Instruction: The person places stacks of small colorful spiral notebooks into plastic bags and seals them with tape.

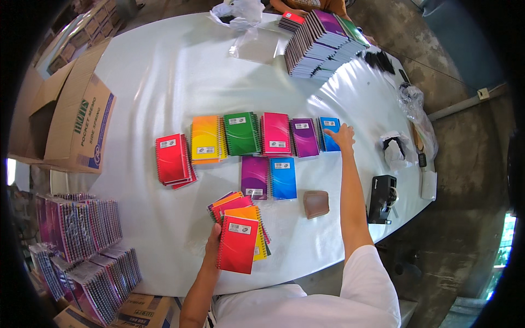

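Observation:
My left hand (pixel 212 240) holds a fanned stack of spiral notebooks (pixel 239 232), a red one on top, over the near part of the white table (pixel 164 82). My right hand (pixel 344 135) reaches far right and rests on the blue notebook (pixel 329 131) at the end of a row. That row runs left from it: purple (pixel 304 136), pink (pixel 276 133), green (pixel 241 133), orange-yellow (pixel 206 139) and red (pixel 172 159) piles. Two single notebooks, purple (pixel 255 176) and blue (pixel 283 177), lie in front of the row.
A big slanted stack of notebooks (pixel 322 44) stands at the far side near another person's hands (pixel 298 12). An open cardboard box (pixel 76 115) and racks of notebooks (pixel 82 240) are at left. A brown pad (pixel 316 204), a black tape dispenser (pixel 382 198) and plastic bags (pixel 415 112) sit right.

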